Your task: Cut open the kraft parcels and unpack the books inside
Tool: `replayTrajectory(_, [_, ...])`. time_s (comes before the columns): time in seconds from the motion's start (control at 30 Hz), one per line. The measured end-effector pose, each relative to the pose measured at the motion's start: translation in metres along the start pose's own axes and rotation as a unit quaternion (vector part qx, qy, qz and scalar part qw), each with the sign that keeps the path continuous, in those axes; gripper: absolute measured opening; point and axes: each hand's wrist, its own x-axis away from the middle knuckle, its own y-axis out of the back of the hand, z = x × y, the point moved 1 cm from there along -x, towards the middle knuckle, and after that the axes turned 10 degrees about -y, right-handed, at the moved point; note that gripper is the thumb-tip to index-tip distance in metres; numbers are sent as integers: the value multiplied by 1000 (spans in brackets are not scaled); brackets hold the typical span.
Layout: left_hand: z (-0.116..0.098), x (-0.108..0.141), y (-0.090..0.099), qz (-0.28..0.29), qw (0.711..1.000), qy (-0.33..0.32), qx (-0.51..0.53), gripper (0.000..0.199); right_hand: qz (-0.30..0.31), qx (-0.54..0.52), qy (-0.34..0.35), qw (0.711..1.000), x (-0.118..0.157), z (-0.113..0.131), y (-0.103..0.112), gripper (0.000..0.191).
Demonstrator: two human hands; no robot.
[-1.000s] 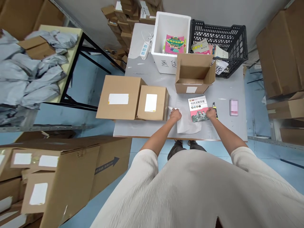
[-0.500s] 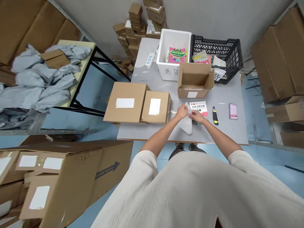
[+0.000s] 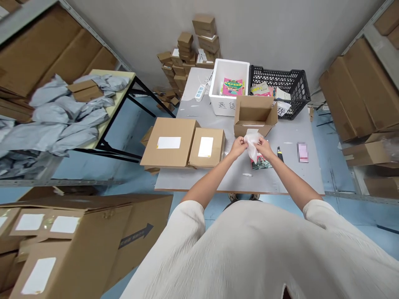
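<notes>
Between my two hands hangs a crumpled white translucent plastic sheet (image 3: 253, 140), perhaps a bag. My left hand (image 3: 239, 147) pinches its left side and my right hand (image 3: 264, 148) pinches its right side. Below it on the table lies a book (image 3: 261, 163) with a colourful cover, mostly covered by the sheet and my right hand. Just behind the hands stands an open cardboard box (image 3: 254, 115) with its flaps up. A yellow and black box cutter (image 3: 280, 154) lies to the right of my right forearm.
Two closed, labelled cartons (image 3: 170, 142) stand at the table's left. A white foam bin (image 3: 222, 101) and a black plastic crate (image 3: 296, 89), both with books, stand at the back. A pink-and-white item (image 3: 302, 152) lies right. Grey parcels (image 3: 50, 124) cover a side table.
Both hands have lifted the white plastic sheet off the tabletop and spread it between them over the book. The whole view has shifted slightly, with the table lower in the picture.
</notes>
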Motion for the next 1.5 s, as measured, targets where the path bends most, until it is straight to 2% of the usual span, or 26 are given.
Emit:
replayTrajectory(0.1, [-9, -5, -3, -11, 998, -52, -36, 26, -38, 77, 21, 996, 0, 5, 6, 54])
replayTrajectory(0.17, [-15, -7, -3, 2, 996, -65, -58, 30, -90, 125, 46, 987, 2, 11, 13, 67])
replayTrajectory(0.23, [-21, -8, -2, 23, 994, -81, -73, 38, -106, 148, 69, 981, 3, 18, 19, 76])
replayTrajectory(0.33, [-33, -8, -1, 46, 983, -132, -116, 26, -28, 120, 76, 989, 5, 29, 25, 63])
replayTrajectory(0.43, [-47, -12, 0, 11, 968, -173, -180, 5, 9, 66, 86, 994, 7, 42, 25, 57])
replayTrajectory(0.5, [-57, -18, 0, -31, 962, -183, -199, 3, -13, 59, 111, 992, 8, 51, 23, 63])
replayTrajectory(0.57, [-66, -28, -2, -58, 962, -183, -195, 6, -42, 99, 145, 984, 7, 60, 22, 66])
replayTrajectory(0.67, [-77, -42, -7, -51, 968, -187, -159, 11, -98, 194, 190, 958, -3, 74, 27, 46])
replayTrajectory(0.73, [-81, -47, -7, -46, 969, -201, -134, 22, -140, 235, 203, 940, -17, 85, 36, 30])
replayTrajectory(0.8, [-83, -47, -4, -56, 968, -211, -127, 33, -191, 250, 217, 924, -35, 97, 48, 24])
replayTrajectory(0.87, [-81, -43, 1, -63, 966, -207, -138, 35, -242, 254, 232, 907, -56, 109, 61, 27])
replayTrajectory(0.97, [-74, -36, 10, -48, 969, -176, -168, 30, -269, 270, 232, 895, -85, 118, 74, 32])
replayTrajectory(1.03, [-67, -32, 15, -36, 969, -152, -191, 29, -249, 304, 213, 894, -100, 115, 77, 38])
replayTrajectory(1.13, [-57, -31, 18, -22, 966, -143, -213, 28, -174, 378, 166, 894, -112, 103, 77, 49])
replayTrajectory(1.2, [-50, -32, 18, -14, 965, -147, -215, 28, -138, 409, 147, 890, -114, 92, 77, 55])
replayTrajectory(1.3, [-38, -36, 15, -3, 965, -142, -219, 28, -135, 412, 155, 888, -110, 78, 81, 51])
replayTrajectory(1.5, [-7, -36, 0, 19, 967, -134, -217, 25, -140, 342, 267, 890, -76, 53, 90, 36])
